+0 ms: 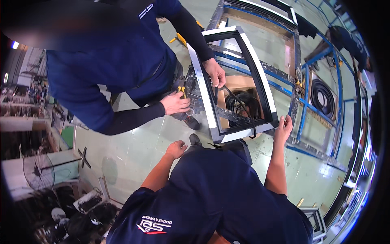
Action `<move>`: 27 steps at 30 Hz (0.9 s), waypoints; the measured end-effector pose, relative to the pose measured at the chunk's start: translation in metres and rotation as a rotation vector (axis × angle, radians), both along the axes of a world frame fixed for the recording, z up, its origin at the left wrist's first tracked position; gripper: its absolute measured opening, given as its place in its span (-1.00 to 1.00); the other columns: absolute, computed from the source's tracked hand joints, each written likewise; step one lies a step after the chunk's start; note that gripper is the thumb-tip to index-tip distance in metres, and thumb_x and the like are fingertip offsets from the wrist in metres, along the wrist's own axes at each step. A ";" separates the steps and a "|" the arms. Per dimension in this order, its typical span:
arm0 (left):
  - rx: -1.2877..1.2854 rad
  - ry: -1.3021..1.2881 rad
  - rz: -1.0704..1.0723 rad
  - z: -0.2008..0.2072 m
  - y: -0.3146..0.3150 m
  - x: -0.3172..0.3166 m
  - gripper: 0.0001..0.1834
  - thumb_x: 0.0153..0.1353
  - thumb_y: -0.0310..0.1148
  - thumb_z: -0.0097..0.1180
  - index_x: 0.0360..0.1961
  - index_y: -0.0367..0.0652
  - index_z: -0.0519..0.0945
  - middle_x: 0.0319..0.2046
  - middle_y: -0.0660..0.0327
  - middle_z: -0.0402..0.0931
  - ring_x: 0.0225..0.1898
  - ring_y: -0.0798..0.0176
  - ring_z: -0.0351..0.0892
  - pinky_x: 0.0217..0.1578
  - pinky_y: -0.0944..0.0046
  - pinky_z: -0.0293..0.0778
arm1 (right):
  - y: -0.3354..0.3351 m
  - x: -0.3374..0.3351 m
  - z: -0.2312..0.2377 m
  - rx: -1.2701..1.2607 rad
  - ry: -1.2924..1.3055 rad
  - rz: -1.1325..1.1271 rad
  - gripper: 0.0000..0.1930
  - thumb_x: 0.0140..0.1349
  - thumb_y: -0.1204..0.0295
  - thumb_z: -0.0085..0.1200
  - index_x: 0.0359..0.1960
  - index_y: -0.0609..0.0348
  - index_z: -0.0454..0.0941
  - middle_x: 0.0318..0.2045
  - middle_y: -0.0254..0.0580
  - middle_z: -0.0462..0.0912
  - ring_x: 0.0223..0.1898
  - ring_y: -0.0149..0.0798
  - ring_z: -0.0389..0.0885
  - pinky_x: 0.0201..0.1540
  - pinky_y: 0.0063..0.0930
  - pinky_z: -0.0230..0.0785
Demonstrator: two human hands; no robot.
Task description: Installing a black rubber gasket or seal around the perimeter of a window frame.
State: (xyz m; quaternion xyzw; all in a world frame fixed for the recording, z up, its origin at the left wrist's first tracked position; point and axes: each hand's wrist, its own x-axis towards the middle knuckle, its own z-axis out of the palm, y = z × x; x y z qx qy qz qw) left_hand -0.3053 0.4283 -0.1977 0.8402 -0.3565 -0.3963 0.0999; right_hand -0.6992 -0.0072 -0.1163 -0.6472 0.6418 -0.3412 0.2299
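Note:
A white window frame (209,106) with black rubber lining lies tilted on a blue-edged work stand in front of me. My right hand (283,129) is beside its near right corner, fingers stretched and holding nothing; whether they touch the frame I cannot tell. My left hand (176,149) hangs low, away from the frame, with loosely bent fingers and nothing in it. Across from me, a co-worker's hand (214,73) pinches a black rubber strip (239,102) at the frame's inner side. The co-worker's other hand (174,103) holds a yellow-handled hand tool (182,90).
Under the frame stands a cardboard box (237,81) with coiled black strip. Another black coil (322,96) lies among the blue stand's bars (302,122) at right. A pedestal fan (38,171) is at left. Another person (345,42) bends over at far right.

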 end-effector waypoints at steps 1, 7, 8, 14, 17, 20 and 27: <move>0.043 0.020 -0.030 -0.004 0.008 0.011 -0.45 0.51 0.07 0.26 0.18 -0.21 0.78 0.03 -0.10 0.84 0.13 -0.14 0.82 0.22 -0.06 0.67 | 0.021 -0.001 0.001 0.017 -0.068 -0.087 -0.40 0.63 0.01 0.26 0.45 0.22 0.58 0.28 0.09 0.61 0.22 -0.02 0.66 0.35 -0.11 0.50; 0.343 0.041 -0.108 -0.058 0.051 0.080 -0.36 0.48 0.19 0.22 0.30 -0.09 0.75 0.19 -0.05 0.81 0.32 -0.13 0.74 0.38 -0.03 0.60 | 0.118 -0.035 -0.055 0.116 -0.157 -0.300 -0.43 0.69 0.01 0.15 0.39 0.30 0.61 0.28 0.09 0.62 0.29 -0.03 0.61 0.41 -0.15 0.44; 0.317 0.030 -0.149 -0.063 0.054 0.092 -0.35 0.48 0.20 0.22 0.30 -0.09 0.75 0.21 -0.04 0.80 0.33 -0.13 0.73 0.38 -0.04 0.60 | 0.136 -0.041 -0.063 0.182 -0.198 -0.325 -0.43 0.70 0.03 0.14 0.37 0.33 0.61 0.27 0.12 0.65 0.28 0.00 0.63 0.41 -0.13 0.43; 0.168 0.003 -0.226 -0.071 0.038 0.110 -0.41 0.54 0.16 0.17 0.16 -0.15 0.81 0.18 -0.10 0.79 0.23 -0.16 0.77 0.32 -0.04 0.62 | 0.219 -0.065 -0.107 0.350 -0.101 -0.418 -0.44 0.69 0.08 0.14 0.30 0.46 0.64 0.24 0.25 0.76 0.30 0.10 0.70 0.42 -0.09 0.47; 0.149 0.000 -0.360 -0.069 0.021 0.111 -0.40 0.56 0.14 0.17 0.24 -0.18 0.76 0.16 -0.08 0.81 0.22 -0.15 0.78 0.31 -0.02 0.62 | 0.250 -0.068 -0.123 0.427 -0.064 -0.430 -0.43 0.65 0.07 0.17 0.30 0.46 0.65 0.24 0.25 0.75 0.32 0.13 0.68 0.43 -0.04 0.47; 0.096 0.021 -0.399 -0.062 0.003 0.106 -0.39 0.56 0.15 0.17 0.24 -0.19 0.75 0.12 -0.08 0.83 0.22 -0.13 0.78 0.31 0.00 0.61 | 0.278 -0.081 -0.140 0.456 0.063 -0.409 -0.42 0.65 0.05 0.16 0.30 0.43 0.65 0.23 0.25 0.74 0.30 0.15 0.67 0.40 -0.01 0.49; 0.131 0.087 -0.369 -0.058 -0.008 0.109 -0.41 0.53 0.14 0.18 0.22 -0.17 0.76 0.17 -0.14 0.79 0.27 -0.21 0.73 0.34 -0.09 0.58 | 0.307 -0.080 -0.141 0.479 0.225 -0.300 -0.43 0.65 -0.02 0.15 0.34 0.26 0.64 0.17 0.16 0.72 0.24 0.13 0.64 0.36 -0.01 0.49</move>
